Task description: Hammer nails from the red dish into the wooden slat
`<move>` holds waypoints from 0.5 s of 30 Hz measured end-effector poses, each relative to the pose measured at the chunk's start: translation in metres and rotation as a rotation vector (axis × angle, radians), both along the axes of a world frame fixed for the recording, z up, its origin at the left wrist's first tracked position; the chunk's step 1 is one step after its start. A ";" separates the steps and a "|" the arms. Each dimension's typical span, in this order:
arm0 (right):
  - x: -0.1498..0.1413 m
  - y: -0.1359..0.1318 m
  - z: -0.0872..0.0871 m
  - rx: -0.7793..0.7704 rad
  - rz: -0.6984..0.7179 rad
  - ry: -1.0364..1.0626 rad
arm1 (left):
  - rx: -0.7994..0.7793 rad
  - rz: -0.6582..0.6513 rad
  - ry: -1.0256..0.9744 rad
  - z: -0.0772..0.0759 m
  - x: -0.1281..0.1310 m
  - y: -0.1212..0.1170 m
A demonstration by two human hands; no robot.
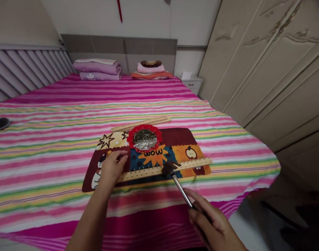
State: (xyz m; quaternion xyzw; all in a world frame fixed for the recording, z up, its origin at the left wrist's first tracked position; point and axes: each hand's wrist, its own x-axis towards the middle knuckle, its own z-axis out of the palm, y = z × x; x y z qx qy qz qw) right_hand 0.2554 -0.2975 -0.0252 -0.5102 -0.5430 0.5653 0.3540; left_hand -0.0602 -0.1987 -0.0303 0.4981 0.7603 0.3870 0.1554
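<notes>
Bedroom; bed under a pink, white and yellow striped cover (pixel 57 132). Folded purple bedding (pixel 98 69) by the grey headboard (pixel 102 45); cream wardrobe (pixel 248 66) on the right.

Patterned rectangular mat (pixel 175 136) on the bed, probably as a firmer, protective base. Pale wooden strip with rows of holes (pixel 149 171) lies across its near part, thin nails upright along it. Left hand (pixel 112 169): fingers curled at the strip's left end, perhaps steadying it; cannot tell whether anything is pinched. Right hand (pixel 214 223): wrapped around the black grip of a metal-shafted hammer (pixel 180 188), well back from the head, likely for leverage.

Red scalloped bowl (pixel 159 137) of dark and silvery nails (pixel 145 139) sits behind the strip, within easy reach. Second pale strip (pixel 138 124) beyond it. Dark hammer head covers part of the near strip, blocking the view there.
</notes>
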 end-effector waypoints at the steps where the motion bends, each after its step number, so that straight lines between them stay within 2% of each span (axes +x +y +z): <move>1: 0.004 0.002 -0.001 0.006 -0.039 0.007 | -0.015 -0.052 0.091 0.006 0.009 0.015; 3: 0.009 0.005 0.000 0.007 -0.096 0.032 | -0.095 -0.141 0.276 0.012 0.026 0.045; 5: 0.014 0.008 0.001 -0.013 -0.125 0.049 | -0.181 -0.200 0.404 0.011 0.039 0.072; 8: 0.021 0.011 0.001 -0.035 -0.128 0.046 | -0.248 -0.215 0.446 0.002 0.050 0.099; 12: 0.027 0.013 0.001 -0.043 -0.123 0.040 | -0.298 -0.177 0.418 -0.006 0.051 0.112; 15: 0.028 0.012 0.002 -0.036 -0.121 0.037 | -0.274 -0.171 0.343 -0.001 0.045 0.109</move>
